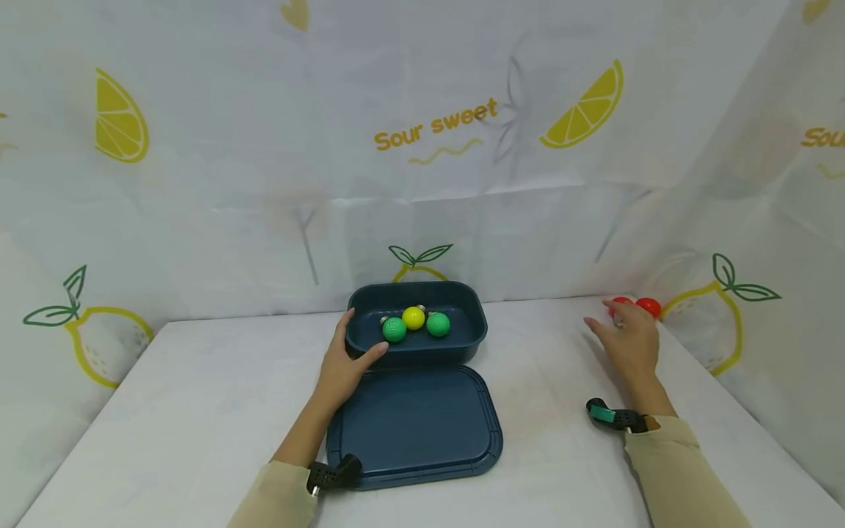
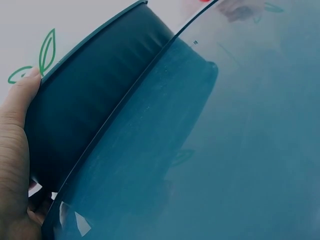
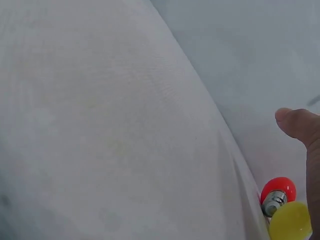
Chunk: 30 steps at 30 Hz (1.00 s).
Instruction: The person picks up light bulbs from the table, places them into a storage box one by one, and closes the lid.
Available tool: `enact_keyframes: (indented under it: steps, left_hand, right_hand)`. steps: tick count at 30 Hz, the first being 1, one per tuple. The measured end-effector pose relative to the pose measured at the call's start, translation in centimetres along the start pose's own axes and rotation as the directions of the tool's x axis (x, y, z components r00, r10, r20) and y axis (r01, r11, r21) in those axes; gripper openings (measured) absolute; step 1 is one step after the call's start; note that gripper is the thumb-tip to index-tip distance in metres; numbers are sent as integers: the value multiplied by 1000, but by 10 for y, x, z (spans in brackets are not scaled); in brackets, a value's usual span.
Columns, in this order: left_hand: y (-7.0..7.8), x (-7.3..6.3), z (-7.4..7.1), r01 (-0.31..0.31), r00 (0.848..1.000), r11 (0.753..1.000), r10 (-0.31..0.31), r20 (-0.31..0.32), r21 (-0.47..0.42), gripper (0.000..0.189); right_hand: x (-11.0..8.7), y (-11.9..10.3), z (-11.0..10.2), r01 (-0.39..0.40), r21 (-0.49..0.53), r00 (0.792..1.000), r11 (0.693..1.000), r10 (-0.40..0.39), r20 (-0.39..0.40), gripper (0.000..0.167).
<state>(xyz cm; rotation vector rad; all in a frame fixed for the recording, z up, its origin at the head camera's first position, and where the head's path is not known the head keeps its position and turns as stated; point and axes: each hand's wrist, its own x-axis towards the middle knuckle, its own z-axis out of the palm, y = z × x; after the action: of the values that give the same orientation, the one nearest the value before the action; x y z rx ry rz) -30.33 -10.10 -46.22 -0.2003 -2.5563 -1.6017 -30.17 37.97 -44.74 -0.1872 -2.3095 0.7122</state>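
Note:
A dark blue plastic box [image 1: 465, 350] stands at the back of the table. Inside lie two green light bulbs [image 1: 394, 329] and a yellow light bulb [image 1: 414, 317]. My left hand [image 1: 343, 367] holds the box's front left corner, thumb on the front rim [image 2: 35, 72] and fingers along the left side. My right hand [image 1: 630, 345] hovers at the back right, thumb and forefinger spread apart. Beyond it are red light bulbs [image 1: 649, 306], partly covered by the hand. In the right wrist view a yellow bulb [image 3: 290, 222] lies beside a red bulb [image 3: 281, 190], below the thumb.
The box's flat dark blue lid [image 1: 416, 425] lies in front of it on the white-covered table [image 1: 554, 455]. A white curtain [image 1: 251, 161] with lemon prints rises behind the table and along its right side.

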Motion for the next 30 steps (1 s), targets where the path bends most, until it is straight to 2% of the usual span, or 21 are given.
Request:
enact_keyframes:
  steps: [4, 6, 8, 11, 15, 21, 30]
  left_hand:
    - [0, 0, -1, -3, 1000, 1000, 3, -2, 1, 95]
    - [0, -1, -1, -4, 1000, 1000, 4, -5, 0, 95]
    - [0, -1, -1, -3, 1000, 1000, 3, -6, 0, 95]
    - [-1, 0, 0, 0, 1000, 1000, 0, -2, -1, 95]
    - [-2, 0, 1, 5, 1000, 1000, -5, 1, -2, 95]
    - [-2, 1, 0, 3, 1000, 1000, -3, -1, -1, 95]
    - [-1, 0, 0, 3, 1000, 1000, -3, 2, 7, 95]
  right_hand:
    - [-1, 3, 0, -20, -27, 997, 999, 18, -74, 47]
    - [-1, 6, 1, -60, -17, 995, 998, 59, -77, 48]
    - [-2, 10, 1, -133, 6, 990, 991, 133, -54, 50]
    - [-4, 15, -1, -269, 64, 963, 961, 270, -8, 54]
    - [-5, 17, -2, -374, 120, 927, 920, 373, 28, 53]
    - [-6, 16, 1, -408, 121, 913, 905, 401, 78, 52]
    - [-8, 16, 2, -418, 151, 907, 896, 420, 26, 50]
